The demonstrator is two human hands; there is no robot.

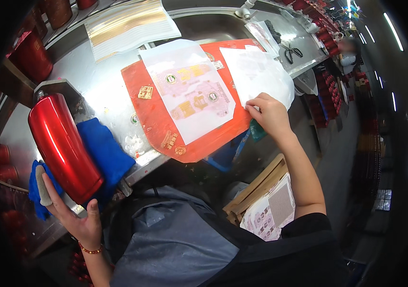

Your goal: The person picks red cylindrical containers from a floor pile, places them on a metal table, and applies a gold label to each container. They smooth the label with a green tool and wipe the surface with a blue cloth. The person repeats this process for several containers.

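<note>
My right hand (270, 115) pinches the near corner of a white backing sheet (252, 71). The sheet lies over the right side of a red board (151, 112). To its left on the board rests a translucent sheet (185, 71) printed with pink and gold labels. At the lower left my left hand (80, 222) is open, thumb apart, with a beige cover on a finger. It is beside the lower end of a glossy red cylindrical bottle (60, 138), which lies tilted on its side; whether the fingers touch it I cannot tell. A blue cloth (103, 153) lies beside the bottle.
Gold-striped sheets (132, 28) lie on the metal bench (84, 71) near a sink (209, 26). Black-handled pliers (291, 53) rest at the far right. Red containers (29, 55) stand at left. A wooden box (256, 186) and label sheets (268, 210) sit low at right.
</note>
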